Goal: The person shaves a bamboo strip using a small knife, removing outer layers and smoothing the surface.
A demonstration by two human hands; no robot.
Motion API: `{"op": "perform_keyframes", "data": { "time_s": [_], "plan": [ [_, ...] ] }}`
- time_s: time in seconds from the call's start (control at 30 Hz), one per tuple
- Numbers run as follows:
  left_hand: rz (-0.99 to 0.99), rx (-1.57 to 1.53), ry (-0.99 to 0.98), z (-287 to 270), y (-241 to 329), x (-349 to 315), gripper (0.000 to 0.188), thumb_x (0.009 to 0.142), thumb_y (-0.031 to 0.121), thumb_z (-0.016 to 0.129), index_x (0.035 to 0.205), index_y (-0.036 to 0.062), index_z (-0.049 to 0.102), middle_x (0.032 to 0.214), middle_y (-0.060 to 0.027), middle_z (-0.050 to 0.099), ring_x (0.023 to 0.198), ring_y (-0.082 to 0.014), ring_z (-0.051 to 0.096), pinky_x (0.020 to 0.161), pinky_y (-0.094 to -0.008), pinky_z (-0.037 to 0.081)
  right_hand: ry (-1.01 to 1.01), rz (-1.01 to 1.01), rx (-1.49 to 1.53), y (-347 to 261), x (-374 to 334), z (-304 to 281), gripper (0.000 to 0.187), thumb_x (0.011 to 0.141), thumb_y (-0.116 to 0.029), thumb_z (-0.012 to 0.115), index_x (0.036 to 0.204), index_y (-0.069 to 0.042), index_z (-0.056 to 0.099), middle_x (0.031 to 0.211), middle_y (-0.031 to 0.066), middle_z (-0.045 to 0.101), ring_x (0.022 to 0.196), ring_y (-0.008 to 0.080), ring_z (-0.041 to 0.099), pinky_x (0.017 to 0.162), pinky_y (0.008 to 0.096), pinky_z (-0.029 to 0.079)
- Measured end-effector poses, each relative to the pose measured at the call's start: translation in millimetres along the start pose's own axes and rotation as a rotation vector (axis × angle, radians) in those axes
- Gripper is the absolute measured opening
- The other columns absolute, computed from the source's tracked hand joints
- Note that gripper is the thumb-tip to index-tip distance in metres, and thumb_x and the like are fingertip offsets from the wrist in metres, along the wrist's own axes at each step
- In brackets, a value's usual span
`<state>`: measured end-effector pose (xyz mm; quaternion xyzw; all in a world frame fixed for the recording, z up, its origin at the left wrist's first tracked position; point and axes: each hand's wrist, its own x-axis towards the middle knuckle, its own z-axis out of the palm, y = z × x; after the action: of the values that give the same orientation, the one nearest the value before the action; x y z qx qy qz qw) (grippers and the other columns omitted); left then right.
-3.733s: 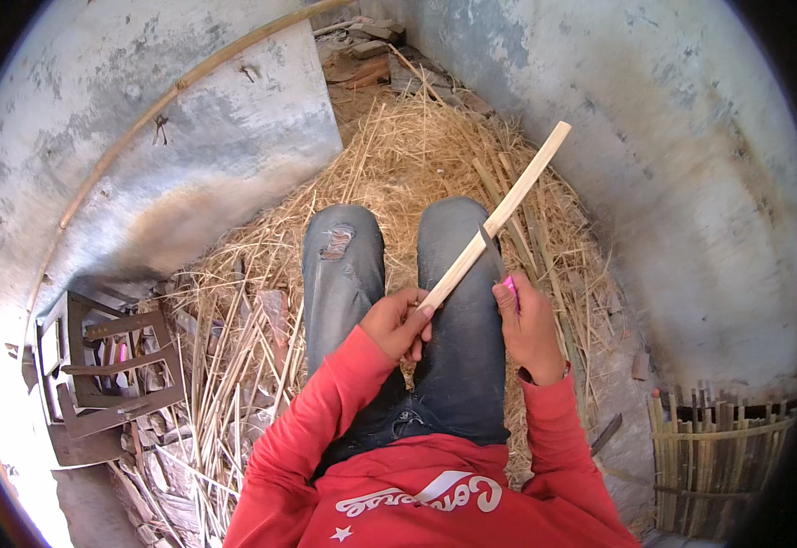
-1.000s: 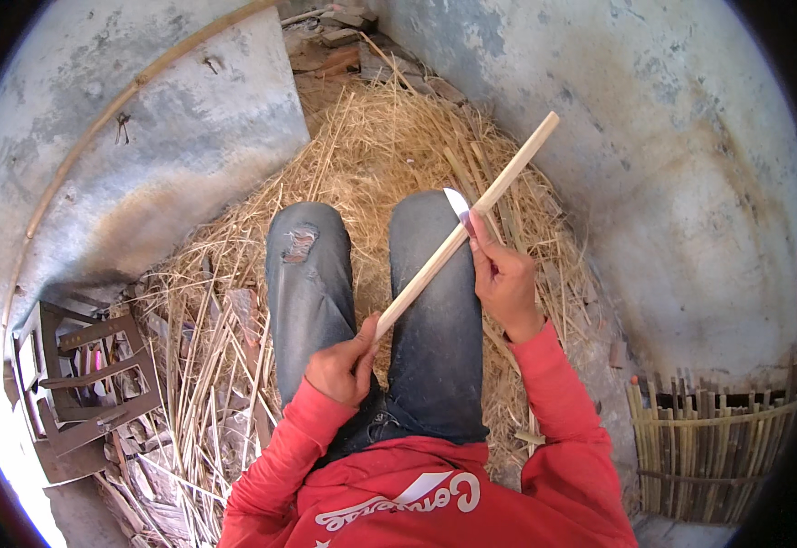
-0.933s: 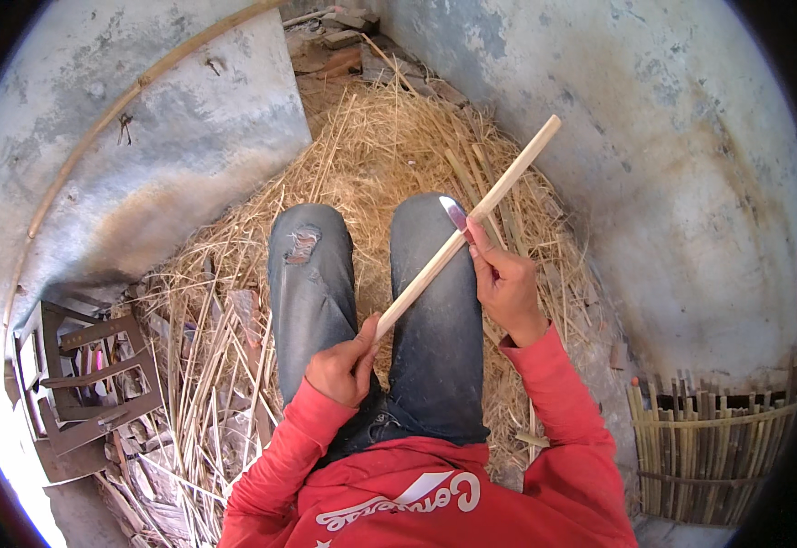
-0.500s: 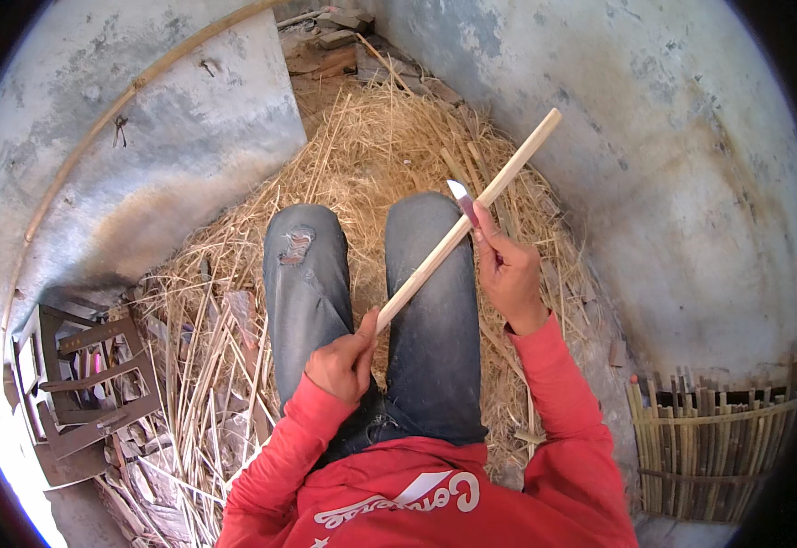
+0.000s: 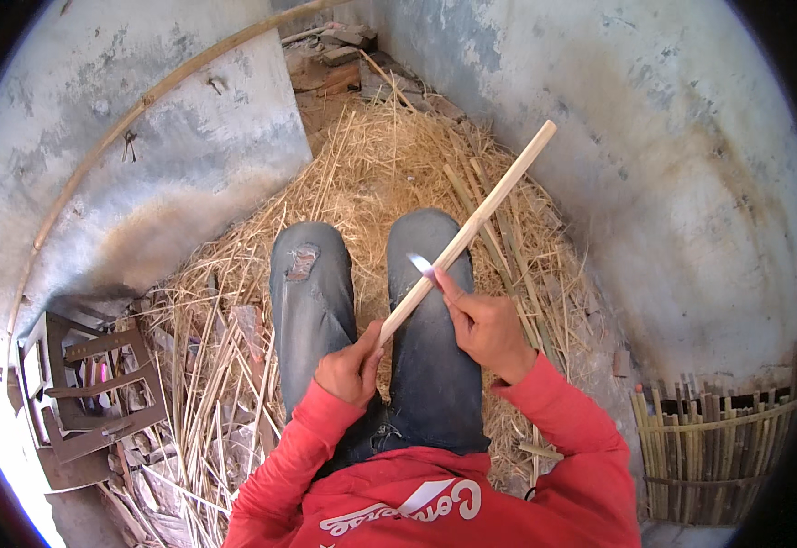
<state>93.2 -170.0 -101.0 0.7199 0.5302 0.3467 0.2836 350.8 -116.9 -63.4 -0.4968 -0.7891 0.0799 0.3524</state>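
Observation:
A pale strip of split bamboo or wood (image 5: 494,196) slants from my lap up to the far right. My left hand (image 5: 351,367) is closed round its near end, above my thighs. In my right hand (image 5: 492,331) is a small knife (image 5: 421,265), its short blade pointing up and left across the strip and slightly blurred. The knife's handle is mostly covered by my fingers. My right thumb and fingers are close against the lower half of the strip.
Straw-like shavings (image 5: 376,155) cover the floor before my knees. Thin split sticks (image 5: 225,402) lie at the left, beside a dark metal frame (image 5: 106,379). A slatted bamboo basket (image 5: 713,452) stands at the right. Stained walls (image 5: 663,183) close in both sides; a curved pole (image 5: 97,151) leans left.
My right hand and the knife have slid down the strip toward my left hand. The left hand keeps its hold on the near end.

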Motion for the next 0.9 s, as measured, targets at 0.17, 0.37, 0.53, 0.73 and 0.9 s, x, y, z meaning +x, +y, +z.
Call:
{"op": "perform_keyframes", "data": {
  "time_s": [0.17, 0.37, 0.53, 0.73, 0.9],
  "plan": [
    [-0.044, -0.056, -0.060, -1.3, 5.3, 1.7, 0.044, 0.097, 0.008, 0.066, 0.140, 0.0011, 0.062, 0.095, -0.0306, 0.070, 0.091, -0.0430, 0.074, 0.076, -0.0404, 0.058, 0.023, 0.145, 0.048, 12.4, 11.4, -12.4, 0.041, 0.095, -0.012, 0.069, 0.135, -0.017, 0.071, 0.064, 0.0146, 0.060, 0.048, 0.0294, 0.058, 0.049, 0.0415, 0.046],
    [-0.091, -0.071, -0.097, -8.3, 8.1, 11.2, 0.042, 0.099, 0.009, 0.065, 0.139, -0.0018, 0.061, 0.097, -0.0307, 0.072, 0.091, -0.0375, 0.077, 0.078, -0.0384, 0.058, -0.064, 0.107, 0.068, -2.2, 4.6, -13.4, 0.041, 0.095, -0.011, 0.067, 0.135, -0.019, 0.071, 0.068, 0.0163, 0.064, 0.050, 0.0312, 0.060, 0.051, 0.0428, 0.048],
    [-0.141, -0.101, -0.155, -7.8, 16.7, 15.1, 0.043, 0.100, 0.010, 0.065, 0.141, -0.0030, 0.060, 0.095, -0.0280, 0.074, 0.084, -0.0286, 0.078, 0.075, -0.0357, 0.057, -0.133, 0.088, 0.055, 3.3, -2.6, -10.0, 0.036, 0.095, -0.011, 0.066, 0.129, -0.021, 0.075, 0.067, 0.0167, 0.063, 0.052, 0.0336, 0.060, 0.051, 0.0425, 0.048],
    [-0.176, -0.279, -0.169, -5.9, 6.0, 15.7, 0.044, 0.103, 0.010, 0.064, 0.144, -0.0048, 0.057, 0.111, -0.0185, 0.077, 0.094, -0.0164, 0.072, 0.083, -0.0323, 0.055, 0.032, 0.167, 0.109, 26.3, 8.4, -20.0, 0.039, 0.098, -0.011, 0.068, 0.136, -0.017, 0.070, 0.064, 0.0201, 0.055, 0.048, 0.0282, 0.054, 0.050, 0.0397, 0.043],
    [-0.189, -0.408, -0.207, -2.6, 3.0, 16.9, 0.045, 0.105, 0.008, 0.061, 0.147, -0.0066, 0.053, 0.131, -0.0170, 0.071, 0.119, -0.0167, 0.064, 0.101, -0.0292, 0.049, 0.142, 0.199, -0.035, 45.6, 34.4, -34.2, 0.040, 0.098, -0.007, 0.067, 0.138, -0.010, 0.068, 0.063, 0.0202, 0.055, 0.048, 0.0274, 0.053, 0.049, 0.0382, 0.042]
  ]
}}
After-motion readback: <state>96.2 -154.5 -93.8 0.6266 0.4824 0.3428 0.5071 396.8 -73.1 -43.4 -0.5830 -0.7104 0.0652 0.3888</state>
